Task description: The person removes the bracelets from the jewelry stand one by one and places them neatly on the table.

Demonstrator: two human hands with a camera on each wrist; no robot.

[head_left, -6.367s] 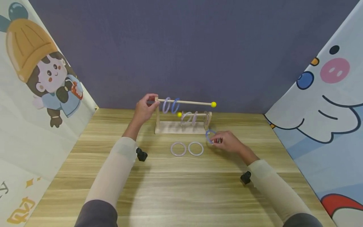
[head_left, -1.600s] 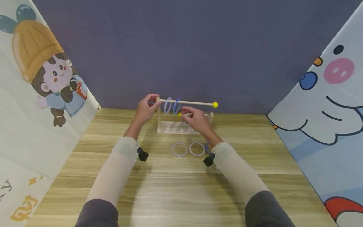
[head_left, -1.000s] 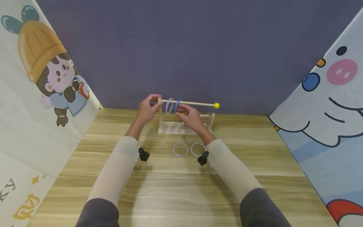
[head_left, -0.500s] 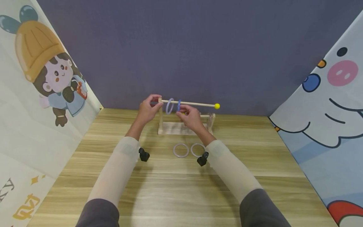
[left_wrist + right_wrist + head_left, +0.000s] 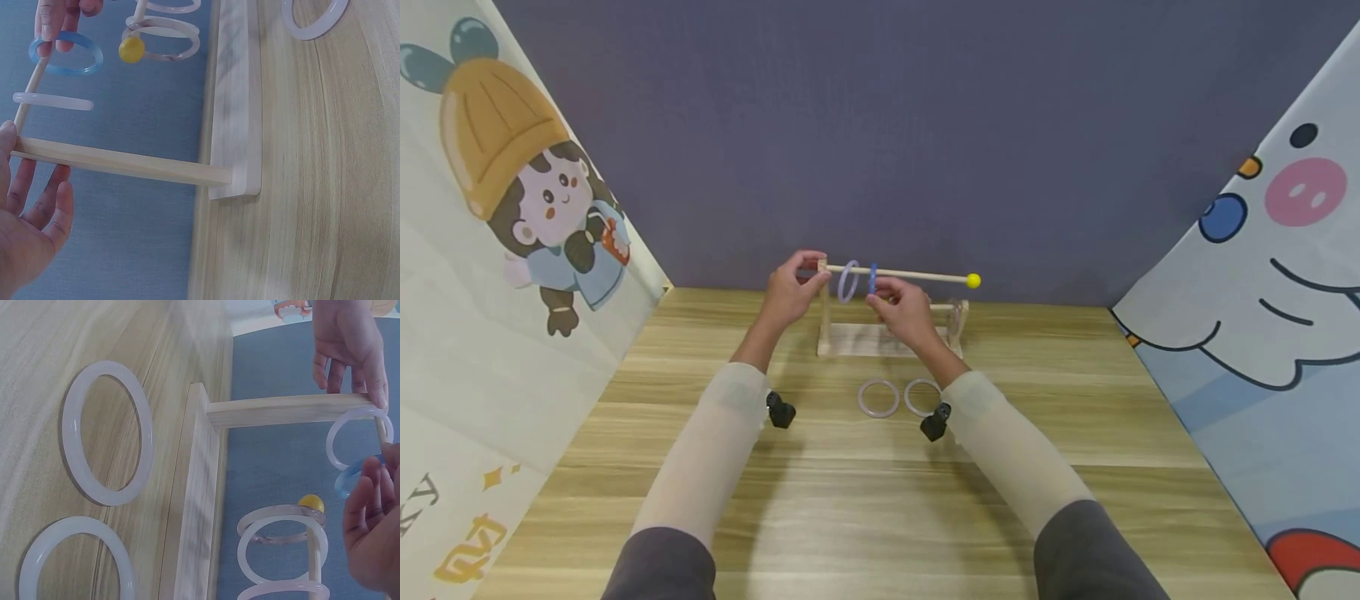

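Observation:
My left hand (image 5: 787,293) holds the top of the left post of a wooden bangle stand (image 5: 850,337), its thumb and fingers on either side of the wood. With the right hand (image 5: 908,312) I pinch a blue bangle (image 5: 872,279) that hangs around the upper rod (image 5: 925,275). A pale lilac bangle (image 5: 56,100) hangs on the same rod, between the blue one and the left post. The rod ends in a yellow ball (image 5: 973,281). Several pale bangles, among them a white bangle (image 5: 242,550), hang on the lower rod, partly hidden by my right hand in the head view.
On the table in front of the stand lie a pale lilac bangle (image 5: 861,398) and a whitish bangle (image 5: 907,398), the latter near the right wrist camera (image 5: 934,422). A dark wall (image 5: 880,125) rises close behind the stand, with printed panels at both sides.
Earlier my right hand held another blue bangle at the table; that one was laid beside the whitish bangle and is now hidden. The right hand moved up-left and took the rod's blue bangle, turning it edge-on.

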